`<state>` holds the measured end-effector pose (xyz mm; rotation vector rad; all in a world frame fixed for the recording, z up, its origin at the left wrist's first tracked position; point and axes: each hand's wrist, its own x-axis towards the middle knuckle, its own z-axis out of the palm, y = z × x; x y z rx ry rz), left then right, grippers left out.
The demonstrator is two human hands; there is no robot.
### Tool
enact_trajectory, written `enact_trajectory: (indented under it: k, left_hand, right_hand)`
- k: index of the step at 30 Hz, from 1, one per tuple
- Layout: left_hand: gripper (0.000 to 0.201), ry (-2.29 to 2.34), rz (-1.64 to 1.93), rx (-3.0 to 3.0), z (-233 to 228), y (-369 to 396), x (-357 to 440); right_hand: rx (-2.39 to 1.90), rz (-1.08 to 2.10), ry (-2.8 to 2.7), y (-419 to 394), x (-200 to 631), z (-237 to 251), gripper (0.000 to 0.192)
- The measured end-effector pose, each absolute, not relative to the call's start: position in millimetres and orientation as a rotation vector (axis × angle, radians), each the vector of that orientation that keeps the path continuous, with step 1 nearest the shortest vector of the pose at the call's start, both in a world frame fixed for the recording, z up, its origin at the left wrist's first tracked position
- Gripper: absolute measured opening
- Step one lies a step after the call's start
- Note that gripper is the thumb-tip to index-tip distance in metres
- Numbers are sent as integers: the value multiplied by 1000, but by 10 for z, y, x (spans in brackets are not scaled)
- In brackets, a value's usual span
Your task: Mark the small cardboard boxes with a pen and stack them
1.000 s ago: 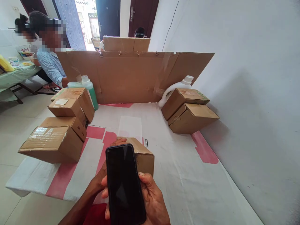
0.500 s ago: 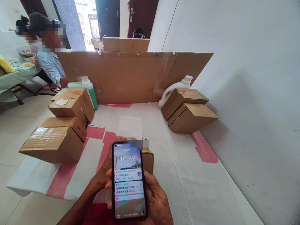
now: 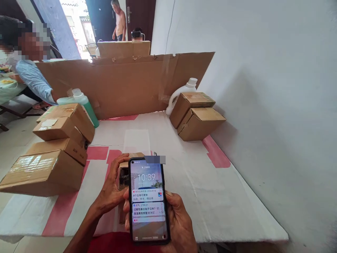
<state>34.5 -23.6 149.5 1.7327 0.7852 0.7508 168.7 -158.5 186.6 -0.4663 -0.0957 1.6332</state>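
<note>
A smartphone (image 3: 148, 228) stands upright facing me, its lit lock screen reading 10:39. My right hand (image 3: 179, 214) is closed around it, thumb along the right edge and fingertips showing at the left edge. Behind the phone is a small cardboard box (image 3: 134, 154), mostly hidden, with a dark patch on its left part. My left hand (image 3: 112, 182) grips that box at its left side, fingers over the top edge and thumb lower down near the phone. A white sheet (image 3: 210, 196) with red-pink markings covers the table beneath.
Stacked cardboard boxes stand at left (image 3: 60, 172) and right (image 3: 201, 123). Behind them are a green bottle (image 3: 89, 109) and a white jug (image 3: 176, 98). A cardboard panel (image 3: 126, 84) spans the back. A wall (image 3: 276, 105) borders the right. Other people are beyond the panel.
The view has turned to the right, so the surroundings sit further left. My left hand shows more clearly, and the small box now shows left of the phone instead of right. A person has appeared near the door.
</note>
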Motion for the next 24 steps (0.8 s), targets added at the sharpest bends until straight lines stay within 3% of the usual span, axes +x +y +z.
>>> enact_trajectory:
  k: [5,9,12,16,24]
  left_hand:
    - [70,802,655,1777,1526,-188,361]
    - [69,828,631,1739,1537,-146,366]
    - [69,845,632,1736,1562,-146,382]
    - [73,867,615,1714,1594,-146,399]
    - [77,879,576,1634,1633,-38,424]
  right_hand:
    - [-506,1498,-170,-1738,2010,1854,57]
    - [-840,1250,-164,-1736,2510,1474,72]
    - [-1341,937,-252,-1647,2907,956,67]
    - [-1541,797,-317,-1549,3228,391,63]
    - [-1989,490,-457,-1632,3355,154,47]
